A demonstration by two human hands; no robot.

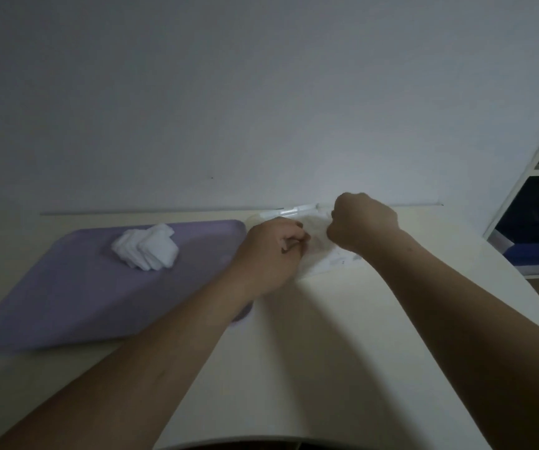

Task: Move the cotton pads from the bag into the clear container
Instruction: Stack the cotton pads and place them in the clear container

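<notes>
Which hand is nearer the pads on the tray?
Left. The left hand is beside the tray, right of the pads; the right hand is farther right, at the bag.

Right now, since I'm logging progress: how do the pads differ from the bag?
The pads lie piled on the purple tray, untouched; the bag lies on the table, gripped by the left hand and right hand. The pads are bright white; the bag looks pale and see-through. Both are whitish.
</notes>
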